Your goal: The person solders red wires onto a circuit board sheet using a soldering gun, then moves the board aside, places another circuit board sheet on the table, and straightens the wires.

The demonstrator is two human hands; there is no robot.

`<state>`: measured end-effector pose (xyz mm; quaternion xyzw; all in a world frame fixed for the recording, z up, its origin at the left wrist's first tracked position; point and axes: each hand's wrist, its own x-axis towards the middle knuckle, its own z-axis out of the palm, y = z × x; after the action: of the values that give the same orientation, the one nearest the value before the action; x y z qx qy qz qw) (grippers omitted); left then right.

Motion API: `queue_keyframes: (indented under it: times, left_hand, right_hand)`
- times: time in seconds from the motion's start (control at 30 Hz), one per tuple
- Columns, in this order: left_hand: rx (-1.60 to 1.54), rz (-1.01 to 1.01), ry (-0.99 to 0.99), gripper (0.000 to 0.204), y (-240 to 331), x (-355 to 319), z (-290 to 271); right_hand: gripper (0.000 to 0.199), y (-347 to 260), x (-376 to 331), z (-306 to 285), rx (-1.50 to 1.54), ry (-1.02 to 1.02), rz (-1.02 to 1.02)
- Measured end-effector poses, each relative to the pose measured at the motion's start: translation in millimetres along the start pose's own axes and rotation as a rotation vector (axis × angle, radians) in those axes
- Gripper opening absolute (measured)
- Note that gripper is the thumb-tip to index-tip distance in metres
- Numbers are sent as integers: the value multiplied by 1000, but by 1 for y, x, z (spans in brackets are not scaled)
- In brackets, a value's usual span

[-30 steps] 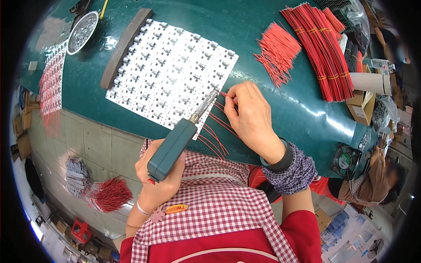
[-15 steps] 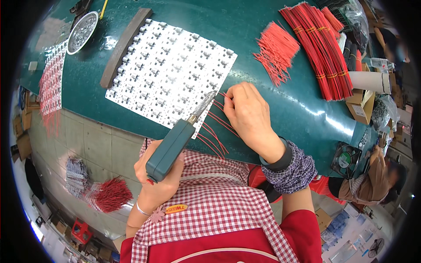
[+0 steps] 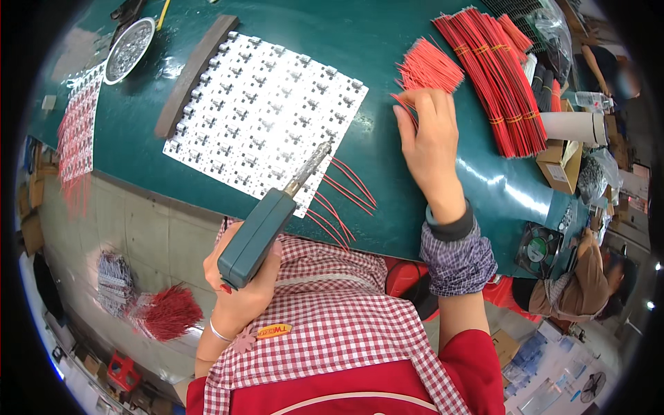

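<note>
My left hand grips a teal soldering gun whose metal tip rests at the near right corner of a white panel of small circuit boards on the green table. Several thin red wires stick out from that panel edge toward me. My right hand is stretched out to a loose pile of short red wires and its fingertips pinch at wires on the pile's near edge.
Long bundles of red wire lie at the right, beside a white paper cup and cardboard boxes. A metal dish and a dark bar sit left of the panel. Another person sits at lower right.
My right hand has left the wires at the panel's edge and moved up and right to the loose wire pile. The left hand and soldering gun have stayed in place.
</note>
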<state>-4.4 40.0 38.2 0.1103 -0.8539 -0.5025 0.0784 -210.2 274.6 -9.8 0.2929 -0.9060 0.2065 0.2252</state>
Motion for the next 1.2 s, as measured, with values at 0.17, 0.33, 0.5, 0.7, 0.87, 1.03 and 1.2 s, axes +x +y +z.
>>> queue_keyframes:
  times: [0.17,0.33,0.5,0.7,0.87,1.03,1.2]
  left_hand:
    - [5,28,-2,18,-5,-4,-4]
    - [32,40,-37,18,-6,-11,-5]
    - [51,46,-38,19,-4,-9,-4]
    - [7,-1,-39,19,-4,-12,-2]
    - [8,1,-36,20,-5,-16,-5]
    - [57,42,-53,20,-5,-15,-5]
    - [66,46,-42,21,-7,-17,-5]
  right_hand:
    - [11,-59,-27,-5,427,-232,162]
    - [15,-77,-34,-4,321,-262,128]
    - [18,-78,-36,3,212,-236,70]
    - [19,-79,-38,8,142,-202,50]
    - [21,-82,-39,8,142,-208,73]
    - [22,-81,-39,8,150,-201,72]
    - [22,-80,-40,6,181,-177,82]
